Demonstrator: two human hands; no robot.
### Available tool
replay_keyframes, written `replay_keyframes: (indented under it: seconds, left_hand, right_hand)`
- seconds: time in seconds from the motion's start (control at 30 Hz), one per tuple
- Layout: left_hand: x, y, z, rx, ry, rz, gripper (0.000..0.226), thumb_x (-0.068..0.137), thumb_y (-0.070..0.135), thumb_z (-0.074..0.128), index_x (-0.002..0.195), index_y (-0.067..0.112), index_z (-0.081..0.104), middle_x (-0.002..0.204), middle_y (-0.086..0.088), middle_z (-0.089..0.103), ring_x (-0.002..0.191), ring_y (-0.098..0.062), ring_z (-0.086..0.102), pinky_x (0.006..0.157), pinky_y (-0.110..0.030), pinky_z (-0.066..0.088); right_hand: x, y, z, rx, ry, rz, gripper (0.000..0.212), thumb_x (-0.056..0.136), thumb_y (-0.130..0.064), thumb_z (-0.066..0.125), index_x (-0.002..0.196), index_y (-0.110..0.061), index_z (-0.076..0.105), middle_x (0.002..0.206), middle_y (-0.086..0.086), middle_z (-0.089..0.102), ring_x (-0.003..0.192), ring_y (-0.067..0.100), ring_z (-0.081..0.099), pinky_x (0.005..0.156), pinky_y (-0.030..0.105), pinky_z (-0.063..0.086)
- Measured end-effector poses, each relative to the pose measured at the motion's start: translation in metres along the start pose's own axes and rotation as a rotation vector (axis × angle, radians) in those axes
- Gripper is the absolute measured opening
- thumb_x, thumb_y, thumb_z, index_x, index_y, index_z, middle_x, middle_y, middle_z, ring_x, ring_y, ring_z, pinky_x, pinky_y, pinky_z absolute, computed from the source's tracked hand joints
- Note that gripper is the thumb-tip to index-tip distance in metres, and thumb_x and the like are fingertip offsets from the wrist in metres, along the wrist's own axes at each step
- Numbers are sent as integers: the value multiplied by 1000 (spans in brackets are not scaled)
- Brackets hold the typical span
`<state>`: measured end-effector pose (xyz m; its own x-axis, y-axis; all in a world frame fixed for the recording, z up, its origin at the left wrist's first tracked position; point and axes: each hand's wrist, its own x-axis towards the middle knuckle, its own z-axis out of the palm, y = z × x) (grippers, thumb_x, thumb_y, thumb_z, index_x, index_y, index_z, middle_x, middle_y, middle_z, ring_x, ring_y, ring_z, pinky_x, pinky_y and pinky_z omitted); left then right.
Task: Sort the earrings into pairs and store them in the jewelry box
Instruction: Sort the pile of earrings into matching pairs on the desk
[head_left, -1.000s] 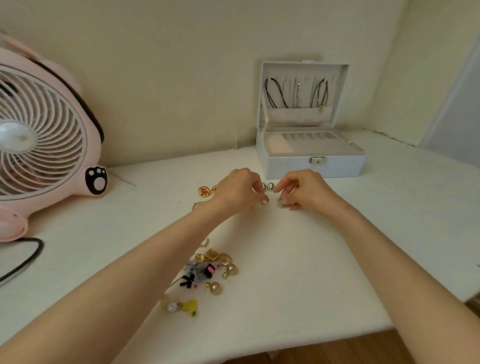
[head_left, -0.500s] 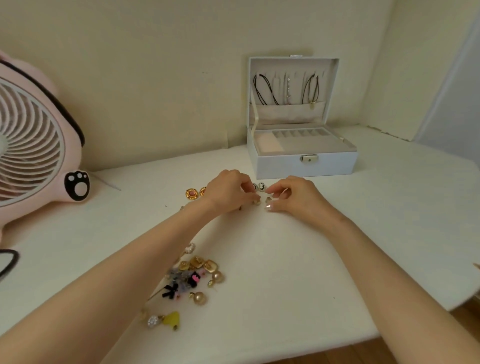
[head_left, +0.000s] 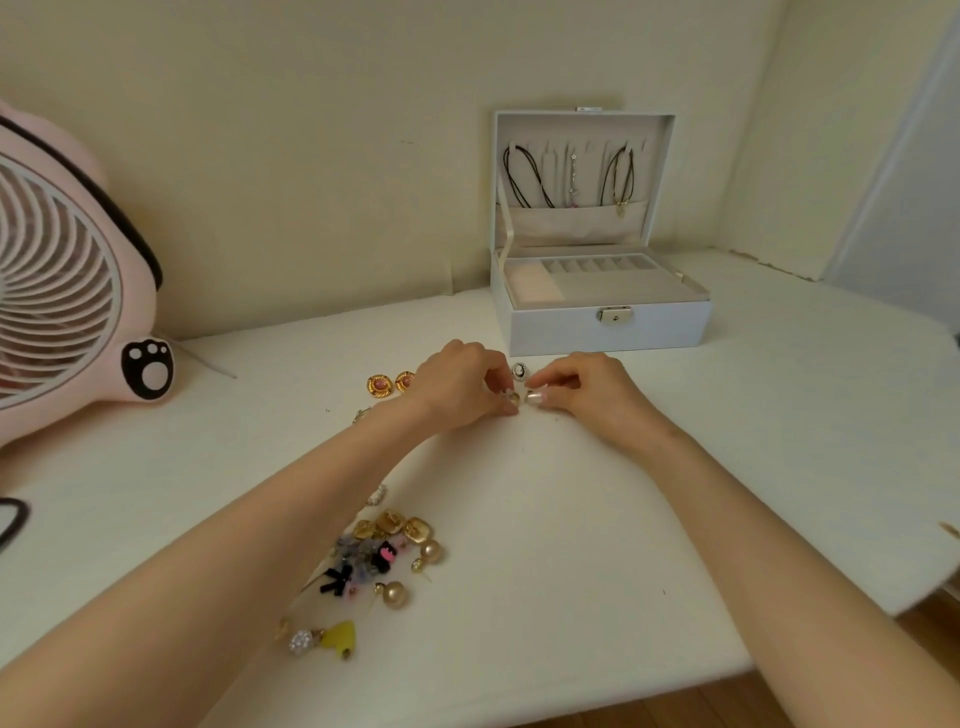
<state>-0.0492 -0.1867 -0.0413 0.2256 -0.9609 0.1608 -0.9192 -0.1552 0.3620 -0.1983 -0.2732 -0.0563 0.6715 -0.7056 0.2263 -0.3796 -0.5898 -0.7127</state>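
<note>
Pinching a small gold earring (head_left: 513, 399) between thumb and forefinger of the left hand (head_left: 460, 385), at mid-frame, just above the white table (head_left: 779, 415). Right hand (head_left: 589, 391) close beside it, fingers curled, tips drawn toward something pale and shiny: a second piece or only a nail, impossible to tell. Just beyond the fingertips, a cameo-style earring (head_left: 520, 371) lying flat, near the front wall of the open jewelry box (head_left: 608, 330) right of centre. Left of the hands, a matched pair of gold studs (head_left: 379, 385) with pink centres. At lower centre, the unsorted heap of earrings (head_left: 387, 558), right beside the left forearm.

Likely trouble: losing so small a piece from a fingertip pinch and seeing it bounce into the heap or off the near edge; scattering the heap with a dragged forearm; pairing lookalike gold pieces wrongly.

No brand, label or lettering readable anywhere; only a black paw print (head_left: 148, 370) on the pink fan (head_left: 62, 291) at upper left, and a plain clasp (head_left: 614, 314) on the box.
</note>
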Motion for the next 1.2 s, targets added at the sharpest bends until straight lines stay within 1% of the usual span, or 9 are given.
replay_keyframes:
  seconds: [0.23, 0.47, 0.6, 0.77, 0.87, 1.0, 1.03, 1.1, 1.2]
  left_hand:
    - [0, -1, 2, -14, 30, 10, 24, 78, 35, 71, 95, 18, 66, 104, 2, 66, 81, -13, 44, 69, -26, 36]
    - [-6, -5, -1, -21, 79, 38, 30, 80, 36, 68, 103, 19, 62, 99, 5, 60, 86, -12, 44, 71, -27, 37]
    - [-33, -18, -18, -55, 149, 85, 22, 84, 32, 65, 101, 18, 62, 94, 3, 60, 87, -16, 51, 75, -32, 45]
    - [-97, -36, -41, -53, 253, 99, 17, 89, 31, 57, 103, 21, 60, 98, 11, 57, 88, -7, 50, 69, -15, 39]
    - [-132, -52, -59, -99, 195, 26, 14, 90, 29, 56, 102, 23, 60, 98, 12, 59, 87, -1, 53, 69, -15, 41]
    - [-162, -82, -77, -219, 97, -91, 15, 84, 36, 63, 97, 30, 61, 95, 12, 63, 84, 0, 55, 71, -16, 41]
    - [-168, -90, -81, -260, 47, -117, 26, 77, 48, 67, 97, 33, 60, 96, 13, 63, 86, 1, 55, 72, -17, 41]
    - [-177, -104, -86, -320, -92, -146, 63, 53, 74, 68, 104, 38, 59, 102, 17, 60, 93, 3, 55, 76, -16, 44]
    - [-183, -115, -85, -324, -272, -119, 84, 37, 80, 69, 111, 43, 56, 112, 20, 50, 101, 6, 48, 82, -8, 39]
  right_hand:
    - [5, 3, 10, -116, 47, -32, 11, 76, -18, 75, 86, -20, 71, 72, -7, 52, 64, 4, 46, 73, 32, 44]
    - [5, 3, 9, -52, 56, -22, 25, 74, -21, 78, 97, -18, 70, 74, -2, 54, 60, 6, 45, 68, 28, 42]
    - [0, -2, 3, -61, 139, -20, 16, 78, -28, 74, 92, -22, 70, 73, -4, 55, 59, 4, 46, 60, 23, 36]
    - [-14, -22, 2, 40, 245, -74, 2, 82, -26, 69, 84, -25, 70, 69, -9, 58, 54, -1, 47, 61, 22, 36]
    - [-30, -48, 14, 110, 68, -162, 6, 82, -23, 70, 88, -22, 71, 72, -6, 59, 53, 0, 44, 60, 16, 36]
    - [-53, -78, 31, 124, -451, -171, 32, 77, -25, 76, 108, -24, 68, 88, -7, 62, 57, -3, 49, 61, 13, 42]
    - [-56, -82, 33, 103, -558, -141, 42, 76, -25, 77, 116, -25, 64, 95, -5, 62, 61, -1, 53, 62, 16, 44]
    - [-59, -88, 35, 22, -673, -89, 62, 72, -26, 80, 128, -26, 55, 104, -7, 57, 72, 18, 62, 70, 25, 49]
    - [-56, -98, 39, -163, -733, -109, 79, 69, -27, 82, 138, -27, 43, 106, -14, 48, 85, 27, 67, 77, 27, 51]
